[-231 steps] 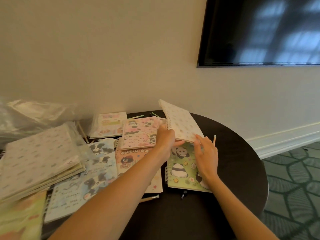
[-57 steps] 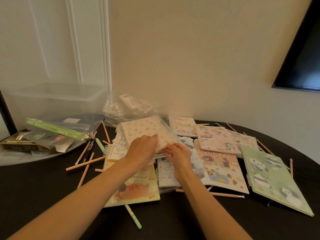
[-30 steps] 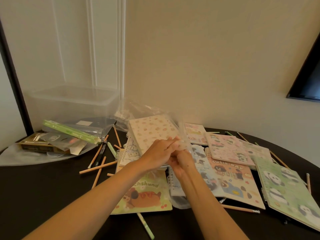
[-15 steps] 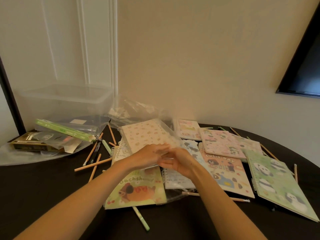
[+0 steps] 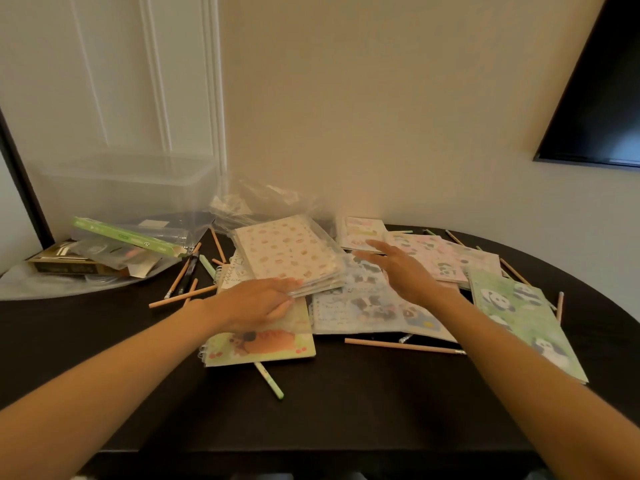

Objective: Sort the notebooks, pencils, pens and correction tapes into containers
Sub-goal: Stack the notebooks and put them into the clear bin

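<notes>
Touching one notebook stack, left hand

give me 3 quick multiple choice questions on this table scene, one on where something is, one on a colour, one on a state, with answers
1. Where is the panda notebook?
A. on the floor
B. at the right end of the table
C. on a chair

2. What colour is the pen poking out below the dog notebook?
A. red
B. black
C. mint green

3. How is the right hand?
A. open, holding nothing
B. gripping a pencil
C. in a fist

Answers:
1 B, it lies flat on the dark top, far to the right.
2 C, its barrel is pale green.
3 A, its fingers are spread with nothing in them.
</notes>
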### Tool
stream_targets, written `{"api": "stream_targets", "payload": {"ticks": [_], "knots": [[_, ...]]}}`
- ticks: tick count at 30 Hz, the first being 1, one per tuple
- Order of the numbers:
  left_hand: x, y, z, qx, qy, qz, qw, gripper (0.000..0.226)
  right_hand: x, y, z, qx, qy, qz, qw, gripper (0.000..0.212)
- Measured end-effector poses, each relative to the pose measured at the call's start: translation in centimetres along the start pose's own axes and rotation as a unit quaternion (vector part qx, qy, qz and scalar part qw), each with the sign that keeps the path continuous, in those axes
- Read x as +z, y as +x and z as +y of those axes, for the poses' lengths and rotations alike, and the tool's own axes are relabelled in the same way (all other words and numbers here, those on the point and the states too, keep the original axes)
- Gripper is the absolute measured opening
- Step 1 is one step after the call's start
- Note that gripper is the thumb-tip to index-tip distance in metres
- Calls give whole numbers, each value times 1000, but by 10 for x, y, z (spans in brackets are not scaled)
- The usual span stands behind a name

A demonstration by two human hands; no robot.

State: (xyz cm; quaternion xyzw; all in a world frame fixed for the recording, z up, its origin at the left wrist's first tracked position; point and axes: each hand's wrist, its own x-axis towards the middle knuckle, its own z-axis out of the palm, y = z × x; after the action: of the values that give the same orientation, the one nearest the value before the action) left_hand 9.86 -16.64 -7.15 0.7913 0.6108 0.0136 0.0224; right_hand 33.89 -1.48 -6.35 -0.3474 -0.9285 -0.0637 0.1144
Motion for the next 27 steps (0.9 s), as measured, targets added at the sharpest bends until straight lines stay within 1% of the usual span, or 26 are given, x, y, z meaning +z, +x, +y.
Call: {"api": "stream_targets", "payload": {"ticks": [1, 2, 5, 6, 8, 9, 11, 12, 14, 15, 17, 19, 21, 22, 24, 26, 27], "knots": [[-1, -4, 0, -1, 14, -3, 1000, 46, -1, 1, 5, -41, -59, -38, 997, 87], [-2, -9, -1, -2, 29, -7, 1000, 46, -1, 2, 9, -84, -104, -59, 989, 94], [-3, -20, -8, 11, 55, -25, 998, 44, 5, 3, 15, -177, -181, -86, 964, 104], [-3, -22, -10, 19, 59, -32, 998, 45, 9, 4, 17, -193, -198, -84, 957, 107], [-2, -24, -13, 30, 70, -36, 996, 49, 17, 5, 21, -225, -220, -46, 948, 110], [-1, -24, -14, 28, 81, -31, 996, 54, 19, 6, 24, -238, -226, -28, 944, 110], [2, -21, -15, 26, 109, -8, 994, 64, 19, 8, 28, -269, -234, -33, 934, 103], [4, -18, -15, 31, 132, 2, 991, 62, 16, 9, 28, -279, -234, -55, 930, 96], [9, -10, -15, 31, 147, 26, 988, 47, 11, 8, 26, -257, -217, -100, 936, 82], [10, -8, -16, 15, 110, 55, 992, 39, 11, 8, 24, -237, -188, -110, 947, 75], [9, -6, -19, -44, -38, 129, 990, 28, 13, 7, 21, -192, -89, -104, 972, 57], [8, -6, -22, -90, -199, 175, 960, 21, 15, 9, 21, -129, 17, -87, 988, 41], [8, -6, -23, -128, -291, 199, 927, 15, 11, 11, 13, -48, 128, -71, 988, 33], [7, -4, -22, -142, -322, 209, 912, 15, 7, 14, 8, -15, 177, -68, 982, 30], [5, -2, -20, -165, -377, 229, 882, 21, 2, 20, 1, 32, 269, -76, 960, 32], [3, 0, -17, -194, -405, 253, 857, 19, 2, 24, -2, 68, 364, -70, 926, 29], [3, 2, -17, -211, -407, 267, 847, 19, 4, 26, -3, 91, 410, -54, 906, 28]]}}
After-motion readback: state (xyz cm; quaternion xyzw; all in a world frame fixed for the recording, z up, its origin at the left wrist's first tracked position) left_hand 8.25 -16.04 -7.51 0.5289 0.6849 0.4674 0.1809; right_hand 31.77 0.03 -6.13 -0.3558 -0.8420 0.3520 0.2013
